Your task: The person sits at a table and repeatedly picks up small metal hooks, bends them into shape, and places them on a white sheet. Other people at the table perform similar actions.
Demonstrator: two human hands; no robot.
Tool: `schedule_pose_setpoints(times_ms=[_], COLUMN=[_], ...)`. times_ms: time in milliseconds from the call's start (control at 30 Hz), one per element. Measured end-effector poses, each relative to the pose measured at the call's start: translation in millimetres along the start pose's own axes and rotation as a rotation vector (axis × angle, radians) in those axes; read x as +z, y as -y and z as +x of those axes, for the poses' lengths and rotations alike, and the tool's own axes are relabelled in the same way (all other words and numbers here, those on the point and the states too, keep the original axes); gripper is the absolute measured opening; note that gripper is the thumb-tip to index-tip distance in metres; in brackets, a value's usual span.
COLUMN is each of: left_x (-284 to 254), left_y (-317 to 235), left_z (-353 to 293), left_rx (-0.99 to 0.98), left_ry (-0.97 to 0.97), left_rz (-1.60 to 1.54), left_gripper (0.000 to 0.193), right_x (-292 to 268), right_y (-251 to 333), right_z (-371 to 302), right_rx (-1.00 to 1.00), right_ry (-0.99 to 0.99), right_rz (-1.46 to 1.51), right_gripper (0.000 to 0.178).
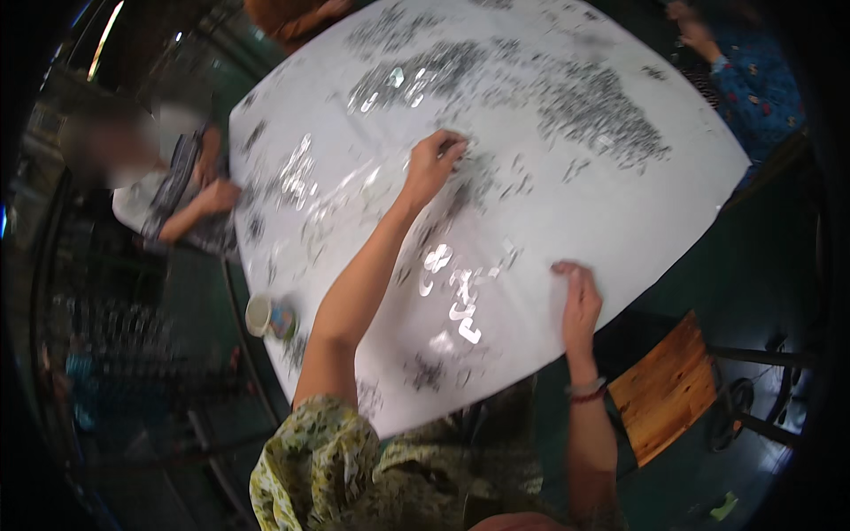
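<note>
My left hand [434, 164] reaches across the white table [637, 234], its fingers curled and pinched among small dark pieces [482, 177]. What lies between the fingertips is too small to make out. My right hand [580, 301] hovers at or rests on the table near its right front edge. Its fingers are loosely bent and apart, with nothing visible in them. Between the two arms lie shiny curved metal-like pieces [462, 305], bright with glare. A dense spread of thin grey pieces [602, 115] covers the far right.
More shiny pieces form a far heap [416, 75] and a left patch [297, 173]. A pale cup [258, 315] stands at the left edge. Another person's hand [217, 196] rests at the left; other people are at the far side. A wooden stool [664, 387] stands at the right.
</note>
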State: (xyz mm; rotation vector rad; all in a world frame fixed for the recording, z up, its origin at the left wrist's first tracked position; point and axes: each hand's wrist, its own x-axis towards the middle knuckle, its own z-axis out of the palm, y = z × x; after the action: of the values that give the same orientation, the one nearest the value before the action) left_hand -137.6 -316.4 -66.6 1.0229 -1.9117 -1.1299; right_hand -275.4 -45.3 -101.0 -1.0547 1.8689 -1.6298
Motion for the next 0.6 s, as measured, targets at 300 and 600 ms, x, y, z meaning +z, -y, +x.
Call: schedule_pose_setpoints(times_ms=[300, 600], left_x=[5.7, -145.1], left_y=[-0.7, 48.1], left_z=[-153.0, -170.7], left_rx=[0.053, -0.065], left_ry=[0.046, -0.358], left_rz=[0.239, 0.903], left_gripper=[0.018, 0.016], right_x=[-1.4, 0.0], right_y=[-3.5, -22.5], right_z=[1.0, 6.5], right_rx=[-0.036, -0.07], right_ry=[0.026, -0.023], right_rz=[-0.091, -0.079], right_gripper=[0.038, 0.037])
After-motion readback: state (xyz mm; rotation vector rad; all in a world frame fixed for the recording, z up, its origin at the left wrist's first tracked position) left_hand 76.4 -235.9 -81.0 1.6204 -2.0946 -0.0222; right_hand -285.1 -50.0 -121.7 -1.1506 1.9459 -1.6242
